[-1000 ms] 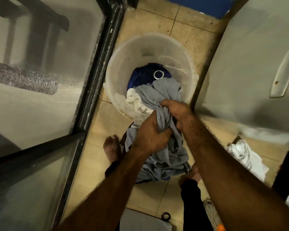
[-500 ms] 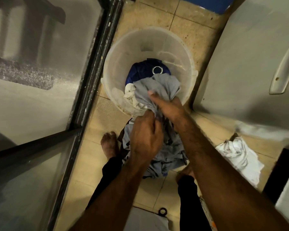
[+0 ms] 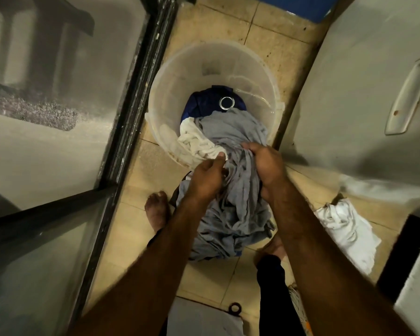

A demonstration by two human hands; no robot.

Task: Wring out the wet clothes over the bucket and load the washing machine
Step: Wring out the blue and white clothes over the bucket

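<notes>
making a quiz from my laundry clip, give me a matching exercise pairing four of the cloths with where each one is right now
Things
1. grey garment
2. blue cloth
3. twisted white cloth
4. crumpled white cloth

Places
a. on the floor tiles, to the person's right
b. low in the bucket, far side, a metal ring on it
c. gripped by the left hand and the right hand
d. in the bucket, against its near left wall

Pairs: 1-c, 2-b, 3-d, 4-a
</notes>
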